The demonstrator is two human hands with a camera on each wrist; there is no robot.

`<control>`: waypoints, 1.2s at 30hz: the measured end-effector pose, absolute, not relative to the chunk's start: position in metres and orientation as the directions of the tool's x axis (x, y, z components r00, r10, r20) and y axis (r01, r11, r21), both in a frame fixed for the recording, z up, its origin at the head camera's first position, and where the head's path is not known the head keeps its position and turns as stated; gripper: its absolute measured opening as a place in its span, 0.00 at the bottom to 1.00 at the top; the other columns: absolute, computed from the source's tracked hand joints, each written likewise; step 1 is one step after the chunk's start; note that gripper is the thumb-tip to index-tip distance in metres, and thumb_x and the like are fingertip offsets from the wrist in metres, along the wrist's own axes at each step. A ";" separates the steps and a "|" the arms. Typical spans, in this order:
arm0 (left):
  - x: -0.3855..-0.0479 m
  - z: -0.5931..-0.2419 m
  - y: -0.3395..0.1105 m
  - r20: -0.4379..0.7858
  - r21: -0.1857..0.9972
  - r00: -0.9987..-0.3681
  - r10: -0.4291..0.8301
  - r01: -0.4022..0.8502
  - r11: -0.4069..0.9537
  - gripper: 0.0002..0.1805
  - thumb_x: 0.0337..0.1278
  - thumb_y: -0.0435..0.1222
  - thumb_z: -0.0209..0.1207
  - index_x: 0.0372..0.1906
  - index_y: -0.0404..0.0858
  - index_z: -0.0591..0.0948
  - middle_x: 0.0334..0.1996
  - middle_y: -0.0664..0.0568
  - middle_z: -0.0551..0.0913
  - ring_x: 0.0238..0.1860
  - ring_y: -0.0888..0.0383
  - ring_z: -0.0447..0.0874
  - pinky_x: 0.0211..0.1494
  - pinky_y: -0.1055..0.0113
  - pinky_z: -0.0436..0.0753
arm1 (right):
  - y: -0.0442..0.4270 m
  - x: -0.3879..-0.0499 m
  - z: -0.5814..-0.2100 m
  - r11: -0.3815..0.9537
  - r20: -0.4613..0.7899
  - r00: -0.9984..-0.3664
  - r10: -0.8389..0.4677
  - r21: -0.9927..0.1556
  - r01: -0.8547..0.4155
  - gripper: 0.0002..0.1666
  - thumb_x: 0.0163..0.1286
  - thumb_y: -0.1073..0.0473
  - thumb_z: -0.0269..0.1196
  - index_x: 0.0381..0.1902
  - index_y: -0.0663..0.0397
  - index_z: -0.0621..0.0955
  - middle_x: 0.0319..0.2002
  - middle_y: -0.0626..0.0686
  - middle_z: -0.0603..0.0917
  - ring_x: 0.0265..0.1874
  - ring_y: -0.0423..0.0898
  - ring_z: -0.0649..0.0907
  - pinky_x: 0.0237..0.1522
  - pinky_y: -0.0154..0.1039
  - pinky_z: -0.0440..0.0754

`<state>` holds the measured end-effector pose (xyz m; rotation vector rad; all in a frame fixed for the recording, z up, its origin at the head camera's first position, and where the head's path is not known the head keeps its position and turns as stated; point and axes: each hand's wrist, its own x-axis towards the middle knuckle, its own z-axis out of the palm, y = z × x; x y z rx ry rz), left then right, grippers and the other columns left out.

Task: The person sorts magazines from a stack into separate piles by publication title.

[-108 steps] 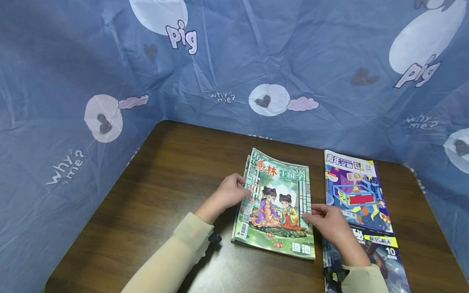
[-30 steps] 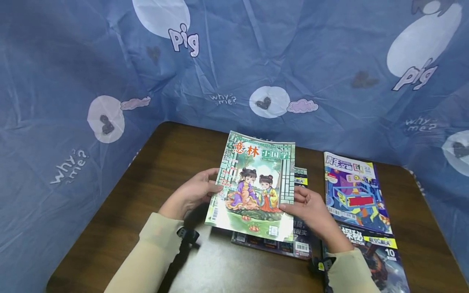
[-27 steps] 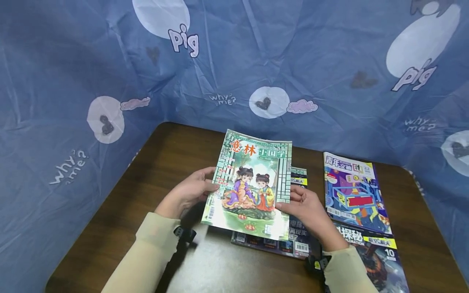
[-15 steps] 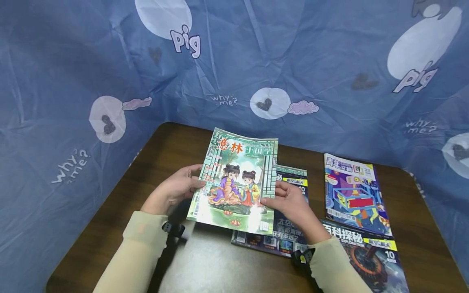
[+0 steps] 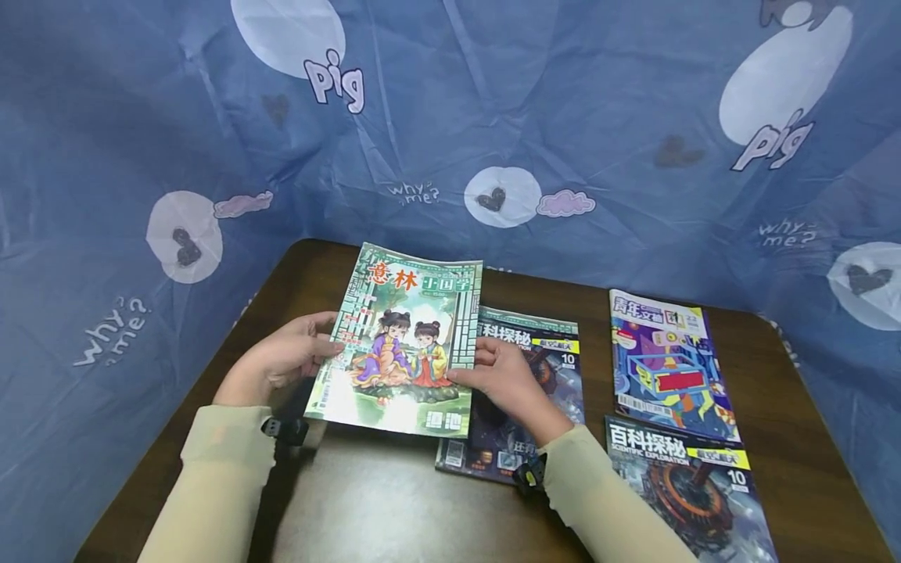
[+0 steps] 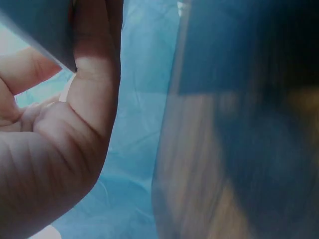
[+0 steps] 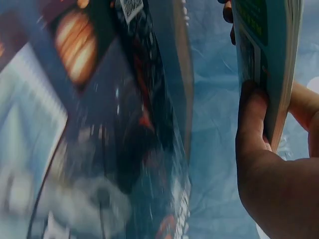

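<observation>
A green magazine (image 5: 401, 344) with two cartoon figures on its cover is held above the table, level with the middle of the head view. My left hand (image 5: 285, 356) pinches its left edge, thumb on the cover and fingers beneath. On the opposite edge, my right hand (image 5: 514, 383) grips it the same way; the right wrist view shows the magazine's page edges (image 7: 285, 84) between thumb and fingers. Below and to the right lies a dark space-themed magazine (image 5: 563, 383), partly covered by the green one and my right hand. A strip of green cover shows past its top edge.
On the right of the brown wooden table (image 5: 380, 508) lie a purple magazine (image 5: 672, 367) and, nearer me, another dark magazine (image 5: 676, 485) with an orange ring. A blue printed cloth (image 5: 422, 117) hangs behind and beside the table.
Both hands have lifted the green magazine off the pile and carried it leftward, uncovering more of the dark magazine beneath. Over the last second it has kept moving left. The right-hand magazines stay put.
</observation>
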<state>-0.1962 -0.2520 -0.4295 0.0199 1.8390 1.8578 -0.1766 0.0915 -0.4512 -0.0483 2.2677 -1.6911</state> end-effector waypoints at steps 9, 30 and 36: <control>-0.197 -0.433 -0.282 -0.356 0.934 -0.864 0.357 -0.337 0.115 0.37 0.70 0.21 0.51 0.77 0.26 0.49 0.40 0.39 0.86 0.35 0.48 0.89 0.36 0.52 0.88 | 0.058 -0.185 -0.455 0.316 -0.230 -0.944 -0.239 -0.937 0.148 0.54 0.59 0.53 0.78 0.76 0.61 0.64 0.66 0.64 0.75 0.67 0.54 0.72 0.63 0.52 0.75; -0.203 -0.440 -0.318 -0.424 0.901 -0.878 0.224 -0.383 0.201 0.37 0.69 0.22 0.53 0.76 0.23 0.49 0.37 0.47 0.86 0.35 0.52 0.88 0.39 0.54 0.88 | 0.001 -0.207 -0.466 0.429 -0.248 -0.939 -0.238 -0.894 0.128 0.47 0.55 0.54 0.80 0.67 0.68 0.72 0.44 0.55 0.84 0.42 0.46 0.80 0.48 0.45 0.82; -0.209 -0.448 -0.322 -0.447 0.889 -0.872 0.200 -0.406 0.212 0.36 0.68 0.22 0.54 0.75 0.22 0.52 0.35 0.49 0.85 0.33 0.54 0.87 0.37 0.55 0.88 | -0.010 -0.210 -0.472 0.464 -0.262 -0.939 -0.222 -0.876 0.134 0.46 0.54 0.54 0.81 0.64 0.69 0.73 0.51 0.60 0.83 0.50 0.52 0.82 0.51 0.45 0.82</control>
